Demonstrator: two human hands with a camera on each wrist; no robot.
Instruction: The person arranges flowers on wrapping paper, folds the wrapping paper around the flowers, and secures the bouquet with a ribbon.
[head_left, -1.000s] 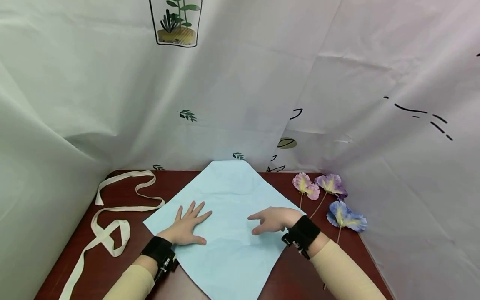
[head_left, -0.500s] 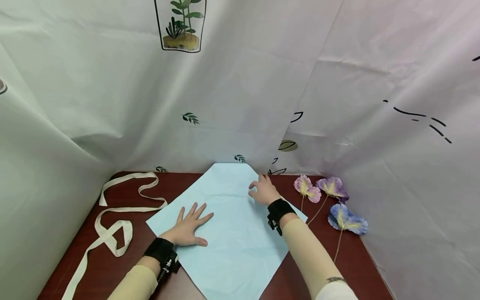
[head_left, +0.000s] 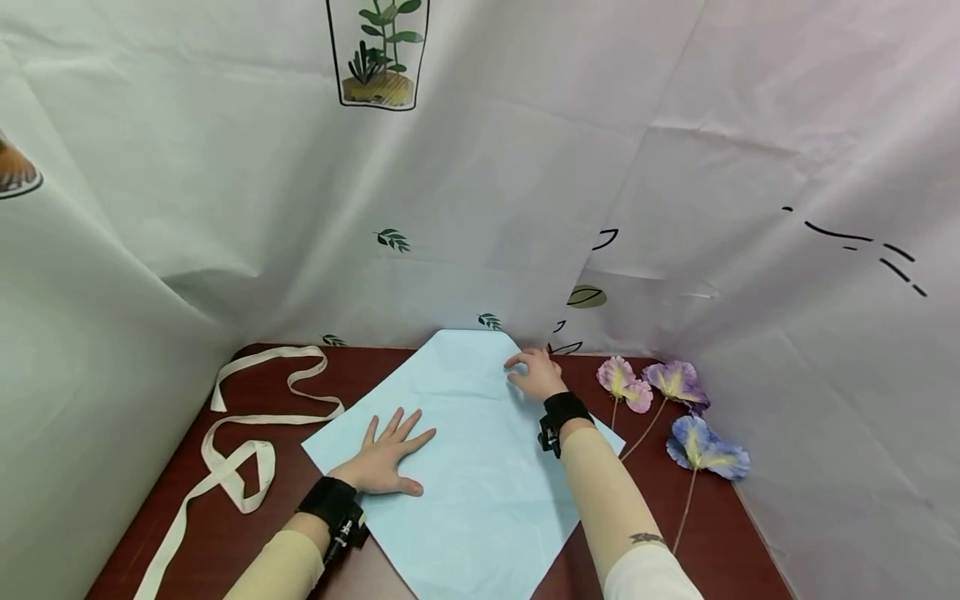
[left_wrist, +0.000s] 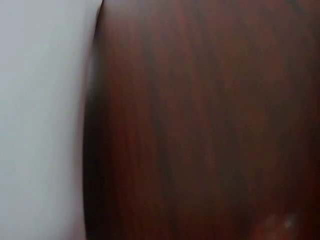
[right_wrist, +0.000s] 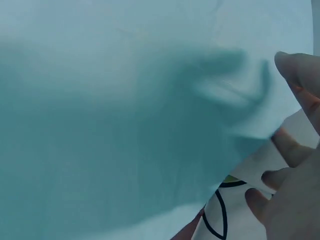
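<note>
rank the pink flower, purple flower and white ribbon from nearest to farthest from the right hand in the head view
From the right hand:
1. pink flower: to its right
2. purple flower: farther right, past the pink one
3. white ribbon: far over to the left

One table (head_left: 247, 546) carries one light blue sheet (head_left: 468, 475), one white ribbon (head_left: 176, 527) and three flowers (head_left: 701, 450) (head_left: 675, 382) (head_left: 618, 377): one pink, one purple, one blue. The person has two hands (head_left: 378, 462) (head_left: 537, 375) and two black wristbands (head_left: 328, 497) (head_left: 564, 409). Three green leaf sprigs (head_left: 392, 240) (head_left: 490, 322) (head_left: 333, 340) mark the backdrop (head_left: 480, 183).
</note>
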